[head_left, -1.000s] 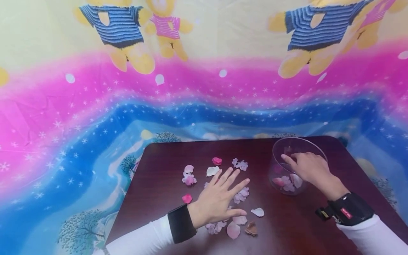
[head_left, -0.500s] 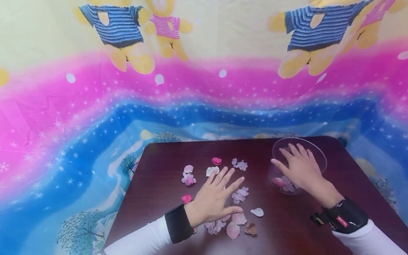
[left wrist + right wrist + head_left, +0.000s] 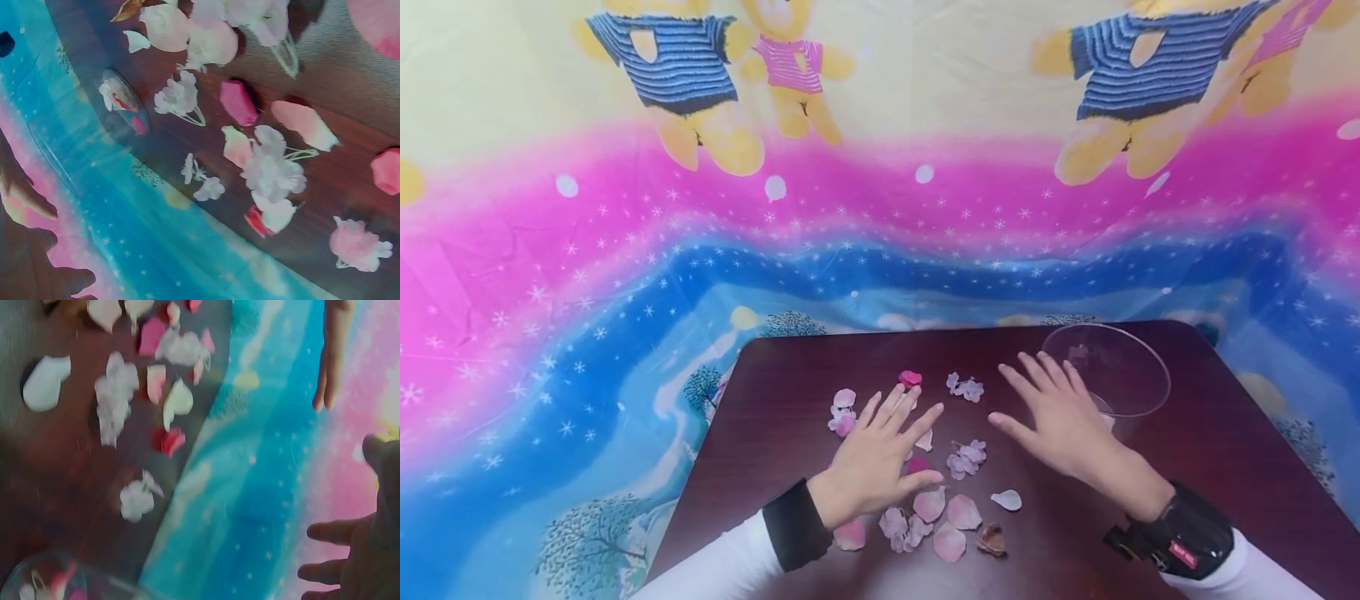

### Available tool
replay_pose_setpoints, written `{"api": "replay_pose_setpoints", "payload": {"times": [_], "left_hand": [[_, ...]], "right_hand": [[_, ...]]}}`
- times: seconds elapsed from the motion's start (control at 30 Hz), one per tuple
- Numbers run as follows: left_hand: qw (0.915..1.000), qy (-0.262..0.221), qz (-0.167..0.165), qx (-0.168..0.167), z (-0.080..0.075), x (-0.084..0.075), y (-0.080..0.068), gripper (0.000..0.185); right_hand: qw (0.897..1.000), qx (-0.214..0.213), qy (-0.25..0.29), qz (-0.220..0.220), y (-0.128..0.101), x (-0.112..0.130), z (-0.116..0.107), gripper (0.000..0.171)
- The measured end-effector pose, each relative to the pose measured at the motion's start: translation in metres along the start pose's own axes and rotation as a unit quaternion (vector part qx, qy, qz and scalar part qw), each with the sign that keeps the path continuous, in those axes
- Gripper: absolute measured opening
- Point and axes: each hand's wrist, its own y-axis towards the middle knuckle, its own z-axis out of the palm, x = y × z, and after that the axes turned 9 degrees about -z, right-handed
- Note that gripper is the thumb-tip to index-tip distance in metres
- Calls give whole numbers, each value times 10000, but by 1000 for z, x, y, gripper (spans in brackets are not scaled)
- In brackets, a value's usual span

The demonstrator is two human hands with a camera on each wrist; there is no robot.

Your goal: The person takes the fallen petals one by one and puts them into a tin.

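From the head view, my left hand (image 3: 880,454) lies flat with fingers straight and spread over the scattered petals (image 3: 934,517) on the dark table (image 3: 775,392), holding none of them; a pale blossom (image 3: 844,423) and a small petal lie just beyond my fingertips, and a cluster of pink petals sits just beside my thumb. The left wrist view shows what my hand covers from above: a magenta petal (image 3: 237,102) and white blossoms (image 3: 272,172) close beneath it. Further right, my right hand (image 3: 1056,421) hovers with fingers apart and straight, gripping nothing, just beside the glass bowl (image 3: 1112,375). The right wrist view, blurred, catches the bowl's rim (image 3: 44,575) with pink petals inside, which the head view barely shows.
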Motion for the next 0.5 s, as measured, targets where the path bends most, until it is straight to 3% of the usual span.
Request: {"api": "replay_pose_setpoints", "payload": {"times": [0.5], "left_hand": [[9996,-84,-246,122,11,16,-20,83]], "right_hand": [[9931,4,194,-1153,-15,55,65,79]]}}
